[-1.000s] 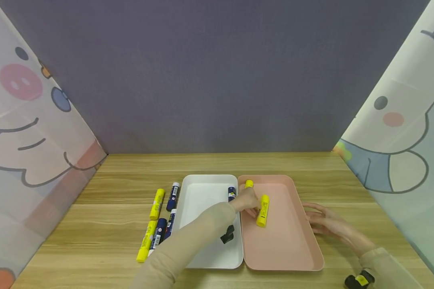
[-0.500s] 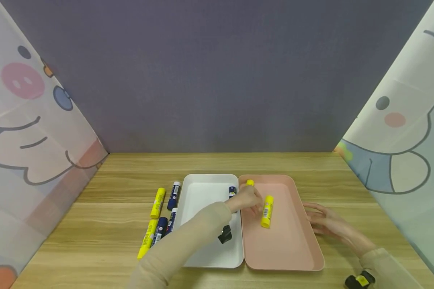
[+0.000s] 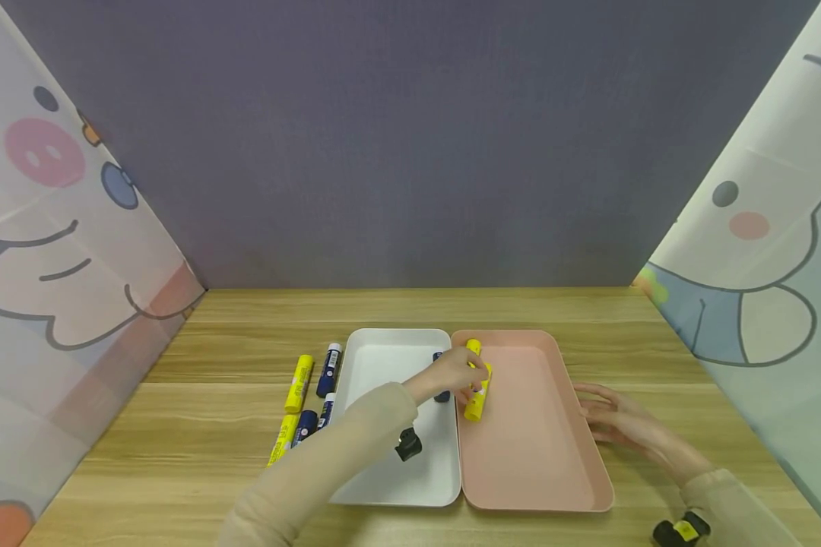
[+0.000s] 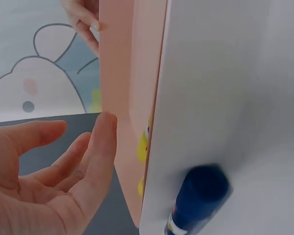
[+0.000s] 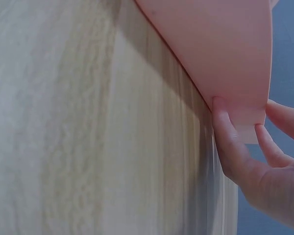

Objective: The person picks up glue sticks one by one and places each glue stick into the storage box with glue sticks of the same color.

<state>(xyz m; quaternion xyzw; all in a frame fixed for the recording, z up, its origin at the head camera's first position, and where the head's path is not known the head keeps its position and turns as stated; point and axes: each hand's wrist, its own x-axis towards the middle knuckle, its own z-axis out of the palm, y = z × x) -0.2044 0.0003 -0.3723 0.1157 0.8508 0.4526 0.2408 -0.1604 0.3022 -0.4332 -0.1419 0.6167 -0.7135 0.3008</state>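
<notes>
My left hand is over the seam between the white tray and the pink tray. Its fingertips are at a yellow glue stick in the pink tray; the head view does not settle whether they touch. In the left wrist view the thumb and fingers stand apart with nothing between them. A second yellow glue stick lies just behind. One navy glue stick lies in the white tray, partly hidden by the hand in the head view. My right hand touches the pink tray's right wall, fingertips against wall and rim.
Left of the white tray, yellow glue sticks and navy glue sticks lie on the wooden table. The left sleeve covers part of them. A grey panel stands behind, with printed cartoon sheets at both sides.
The nearer yellow glue stick has moved left in the pink tray, closer to the other yellow one. My left hand has shifted slightly left. The right hand stays at the tray's wall.
</notes>
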